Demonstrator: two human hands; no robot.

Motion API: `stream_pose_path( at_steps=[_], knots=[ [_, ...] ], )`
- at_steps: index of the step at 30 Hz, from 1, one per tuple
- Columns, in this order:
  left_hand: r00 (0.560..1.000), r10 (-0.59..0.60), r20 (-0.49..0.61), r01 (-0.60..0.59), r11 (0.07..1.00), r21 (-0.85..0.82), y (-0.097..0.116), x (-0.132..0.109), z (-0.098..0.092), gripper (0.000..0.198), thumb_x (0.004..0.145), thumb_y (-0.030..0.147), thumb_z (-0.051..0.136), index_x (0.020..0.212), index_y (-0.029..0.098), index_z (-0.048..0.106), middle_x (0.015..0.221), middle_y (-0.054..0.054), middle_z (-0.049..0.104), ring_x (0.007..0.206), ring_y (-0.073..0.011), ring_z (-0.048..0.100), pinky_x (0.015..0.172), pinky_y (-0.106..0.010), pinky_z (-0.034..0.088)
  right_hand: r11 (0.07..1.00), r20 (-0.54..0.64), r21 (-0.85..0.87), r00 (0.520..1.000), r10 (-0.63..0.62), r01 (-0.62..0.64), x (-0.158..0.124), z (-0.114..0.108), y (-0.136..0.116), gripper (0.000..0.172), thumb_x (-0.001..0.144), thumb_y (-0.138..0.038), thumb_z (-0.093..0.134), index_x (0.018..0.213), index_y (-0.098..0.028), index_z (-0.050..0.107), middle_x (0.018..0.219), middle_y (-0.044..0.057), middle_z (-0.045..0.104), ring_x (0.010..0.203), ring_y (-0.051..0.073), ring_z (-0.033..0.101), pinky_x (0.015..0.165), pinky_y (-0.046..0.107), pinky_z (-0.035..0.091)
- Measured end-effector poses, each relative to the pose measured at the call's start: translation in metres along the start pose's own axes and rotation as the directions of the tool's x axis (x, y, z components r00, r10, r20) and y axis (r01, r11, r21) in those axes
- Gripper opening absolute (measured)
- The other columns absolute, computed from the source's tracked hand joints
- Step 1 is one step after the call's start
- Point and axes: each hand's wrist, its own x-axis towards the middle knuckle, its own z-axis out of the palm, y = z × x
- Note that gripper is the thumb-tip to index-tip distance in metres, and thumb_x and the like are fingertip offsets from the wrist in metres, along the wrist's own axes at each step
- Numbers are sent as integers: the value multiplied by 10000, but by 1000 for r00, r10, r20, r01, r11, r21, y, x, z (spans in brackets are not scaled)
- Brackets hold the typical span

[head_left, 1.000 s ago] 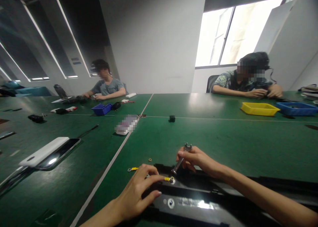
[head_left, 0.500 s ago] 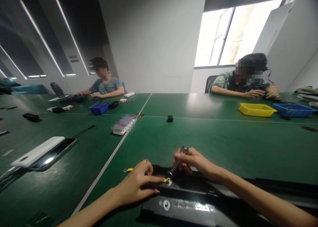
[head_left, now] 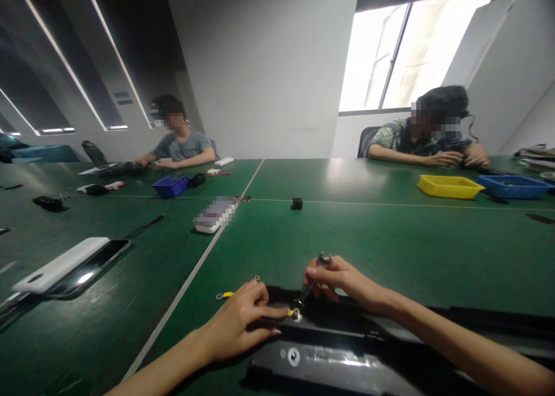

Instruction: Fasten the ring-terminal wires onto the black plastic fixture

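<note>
My right hand (head_left: 344,283) grips a metal combination wrench (head_left: 309,286), its open jaw pointing up and its lower end beside the nut (head_left: 296,313) on a black casing (head_left: 338,358). At that nut, the index fingertip of my left hand (head_left: 243,315) presses a ring terminal with a yellow sleeve (head_left: 289,313). The thumb rests lower on the casing, apart from the index finger, and the other fingers curl under. Another yellow-sleeved ring terminal (head_left: 224,295) pokes out left of this hand. A small ring end (head_left: 257,278) shows above the knuckles. A round hole (head_left: 293,356) lies in the casing's front face.
On the green table (head_left: 368,240) lie a white power bank (head_left: 65,263), a phone (head_left: 93,269), a white device (head_left: 214,214) and a small black cube (head_left: 297,203). Farther back are blue (head_left: 170,187), yellow (head_left: 451,187) and another blue bin (head_left: 511,186). Two people sit opposite.
The wrench's lower end has shifted slightly at the nut, and its upper jaw has turned a little. My left hand stays pressed in place. The whole view has shifted slightly.
</note>
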Motion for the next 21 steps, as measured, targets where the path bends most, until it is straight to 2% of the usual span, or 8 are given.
stream_pose_path(
  at_steps=[21],
  knots=[
    [1000, 3, -18, -2, 999, 49, 0, -1, 1, 324, 897, 329, 530, 1221, 323, 538, 901, -37, 448, 821, -178, 439, 727, -295, 399, 999, 0, -32, 1000, -23, 23, 0, 0, 1, 389, 811, -492, 509, 756, -120, 610, 558, -1, 539, 404, 74, 405, 391, 207, 301]
  ],
)
